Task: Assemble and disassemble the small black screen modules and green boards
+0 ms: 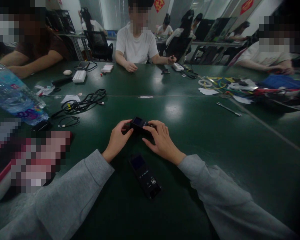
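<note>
Both my hands are at a small black device with a little screen (138, 122), over the middle of the green table. My left hand (118, 138) pinches its left end between thumb and fingers. On the right end lie the fingers of my right hand (161, 140), the forefinger along the near edge and the thumb standing apart. The far side of the device is hidden. Nearer to me, a second black device (144, 176) rests face up on the table, slanted, with a dark screen and small buttons; neither hand touches it.
Coiled black cables (86, 101) and a large plastic bottle (17, 95) are at left, near a blurred red item (50, 153). A wrench (228, 109) lies at right, before piled coloured wires (240, 86). A person in white (137, 46) sits opposite; others sit at both sides.
</note>
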{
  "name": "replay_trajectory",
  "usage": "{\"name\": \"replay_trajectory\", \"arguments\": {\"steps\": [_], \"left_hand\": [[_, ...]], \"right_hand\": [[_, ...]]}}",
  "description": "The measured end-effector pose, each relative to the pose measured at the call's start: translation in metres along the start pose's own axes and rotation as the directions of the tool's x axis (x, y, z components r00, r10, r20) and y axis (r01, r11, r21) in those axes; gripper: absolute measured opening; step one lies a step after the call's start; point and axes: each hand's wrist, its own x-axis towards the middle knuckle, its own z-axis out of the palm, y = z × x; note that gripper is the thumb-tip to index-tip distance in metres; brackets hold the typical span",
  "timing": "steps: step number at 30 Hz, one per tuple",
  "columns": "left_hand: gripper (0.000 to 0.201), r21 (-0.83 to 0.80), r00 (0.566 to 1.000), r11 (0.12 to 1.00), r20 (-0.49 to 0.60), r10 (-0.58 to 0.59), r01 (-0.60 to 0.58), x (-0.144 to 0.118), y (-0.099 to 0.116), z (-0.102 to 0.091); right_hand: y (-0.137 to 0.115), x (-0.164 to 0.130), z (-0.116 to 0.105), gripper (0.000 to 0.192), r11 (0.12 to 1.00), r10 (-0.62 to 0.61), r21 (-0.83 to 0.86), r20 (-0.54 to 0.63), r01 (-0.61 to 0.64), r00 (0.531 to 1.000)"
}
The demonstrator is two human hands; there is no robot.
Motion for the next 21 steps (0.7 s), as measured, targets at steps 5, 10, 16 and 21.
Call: {"name": "replay_trajectory", "arguments": {"steps": [5, 10, 16, 21], "left_hand": [[0.036, 0.01, 1.0, 1.0, -0.001, -0.003, 0.003, 0.001, 0.001, 0.0], [0.038, 0.004, 1.0, 1.0, 0.002, 0.015, -0.015, 0.0, 0.001, 0.0], [0.042, 0.039, 1.0, 0.999, -0.008, -0.007, 0.007, -0.001, 0.001, 0.0], [0.038, 0.032, 1.0, 0.999, -0.023, 0.001, 0.0, 0.0, -0.001, 0.0]], "right_hand": [[0.005, 0.001, 0.004, 0.05, 0.994, 0.042, 0.097, -0.021, -0.04, 0.999], [0.006, 0.003, 0.004, 0.049, 0.99, 0.04, 0.137, 0.002, -0.04, 0.999], [0.008, 0.002, 0.007, 0.046, 0.99, 0.134, 0.041, -0.033, -0.133, 0.99], [0.015, 0.001, 0.01, 0.045, 0.962, 0.261, -0.044, -0.142, -0.27, 0.955]]}}
